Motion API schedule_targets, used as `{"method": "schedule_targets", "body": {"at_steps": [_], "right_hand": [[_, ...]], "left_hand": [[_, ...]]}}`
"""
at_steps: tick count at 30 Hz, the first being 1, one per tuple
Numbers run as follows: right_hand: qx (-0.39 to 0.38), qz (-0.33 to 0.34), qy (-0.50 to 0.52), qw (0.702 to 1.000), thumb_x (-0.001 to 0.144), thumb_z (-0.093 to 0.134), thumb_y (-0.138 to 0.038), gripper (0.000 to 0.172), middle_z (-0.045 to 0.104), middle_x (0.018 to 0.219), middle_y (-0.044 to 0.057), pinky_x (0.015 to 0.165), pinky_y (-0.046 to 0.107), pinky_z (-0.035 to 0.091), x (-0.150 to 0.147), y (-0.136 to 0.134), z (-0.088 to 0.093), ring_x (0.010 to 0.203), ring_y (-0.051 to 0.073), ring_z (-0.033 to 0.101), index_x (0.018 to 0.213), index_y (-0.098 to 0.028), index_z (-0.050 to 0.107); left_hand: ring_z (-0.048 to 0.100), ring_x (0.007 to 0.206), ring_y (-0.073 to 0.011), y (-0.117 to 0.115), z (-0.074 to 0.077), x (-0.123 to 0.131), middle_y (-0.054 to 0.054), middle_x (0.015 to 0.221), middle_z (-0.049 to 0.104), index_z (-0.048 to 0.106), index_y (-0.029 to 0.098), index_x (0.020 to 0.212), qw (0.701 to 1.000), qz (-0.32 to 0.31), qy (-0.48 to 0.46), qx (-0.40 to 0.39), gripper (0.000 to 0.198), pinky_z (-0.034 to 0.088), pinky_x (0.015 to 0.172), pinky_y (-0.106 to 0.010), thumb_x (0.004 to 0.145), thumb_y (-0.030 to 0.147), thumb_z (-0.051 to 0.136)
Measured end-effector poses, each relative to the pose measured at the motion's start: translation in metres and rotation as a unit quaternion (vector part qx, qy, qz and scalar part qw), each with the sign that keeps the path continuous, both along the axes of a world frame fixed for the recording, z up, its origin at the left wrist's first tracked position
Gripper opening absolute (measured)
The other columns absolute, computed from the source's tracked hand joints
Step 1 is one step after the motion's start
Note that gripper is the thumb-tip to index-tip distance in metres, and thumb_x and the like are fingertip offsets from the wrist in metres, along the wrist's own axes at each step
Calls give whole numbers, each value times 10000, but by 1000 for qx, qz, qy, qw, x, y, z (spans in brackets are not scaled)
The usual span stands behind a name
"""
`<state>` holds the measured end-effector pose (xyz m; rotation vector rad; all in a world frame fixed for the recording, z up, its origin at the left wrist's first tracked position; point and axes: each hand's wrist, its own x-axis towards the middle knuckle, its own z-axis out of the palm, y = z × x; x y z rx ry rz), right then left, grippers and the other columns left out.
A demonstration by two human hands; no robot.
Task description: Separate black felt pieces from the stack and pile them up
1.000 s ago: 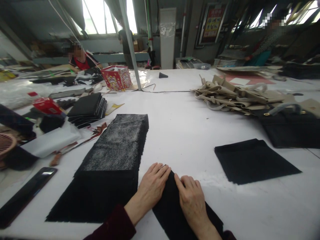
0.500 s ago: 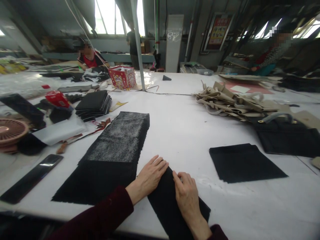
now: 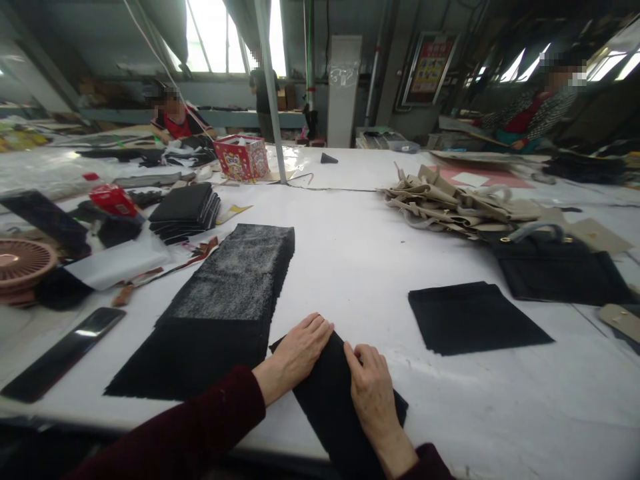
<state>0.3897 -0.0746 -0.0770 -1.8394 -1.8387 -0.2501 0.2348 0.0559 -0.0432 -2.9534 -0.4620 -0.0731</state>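
A folded black fabric piece (image 3: 325, 393) lies slantwise at the front edge of the table, under both of my hands. My left hand (image 3: 299, 350) rests over its far left side, fingers together and bent onto the cloth's edge; its thumb is hidden. On the cloth's right part, my right hand (image 3: 370, 387) has its fingers curled and its thumb stretched forward along the fabric, gripping it. Left of my hands is a stack of black fabric pieces (image 3: 200, 353), its far part covered by a greyish speckled side (image 3: 225, 273). Another black fabric piece (image 3: 475, 317) lies flat to the right.
On the left are a phone (image 3: 65, 353), a pink fan (image 3: 25, 263), a red packet (image 3: 114, 200) and folded dark pieces (image 3: 183, 207). A metal pole (image 3: 273, 100) rises beyond a red box (image 3: 243, 159). Beige bag parts (image 3: 450, 203) and a black bag (image 3: 560, 267) lie right. Co-workers are behind.
The view has shifted slightly, so things on the right appear farther left. Both hands stay on the fabric in nearly the same pose. The co-worker at right has moved their arms.
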Motion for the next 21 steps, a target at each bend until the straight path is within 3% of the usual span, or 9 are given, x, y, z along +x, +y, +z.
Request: {"method": "schedule_targets", "body": {"at_steps": [6,10,15,21], "right_hand": [[-9,-7,-8,1000,931,421,-42,358,542,913,82,733,348,391,1,1,1,861,223,488,1237,-133,582],[-5,-11,-9,1000,935,423,-45,343,535,899,73,726,341,375,2,7,1,840,215,479,1218,-140,591],[-8,-15,-14,1000,938,432,-51,333,530,899,70,740,342,369,3,5,1,846,215,476,1216,-134,595],[-6,-18,-11,1000,940,432,-59,320,534,893,72,737,345,375,5,-3,1,838,217,470,1201,-130,604]], "left_hand": [[416,1280,-270,3,3,0,-139,1334,518,400,49,1403,1000,-2,3,20,536,174,1185,-414,883,156,474],[447,1252,-245,11,10,3,-124,1284,554,423,74,1384,1000,-11,11,1,500,234,1159,-385,892,148,472],[463,1239,-228,8,6,3,-112,1288,539,349,137,1447,1000,2,-1,-1,574,248,1145,-386,887,122,476],[441,1259,-240,4,8,4,-100,1301,520,397,181,1418,1000,-9,-15,-16,561,243,1150,-409,872,129,515]]}}
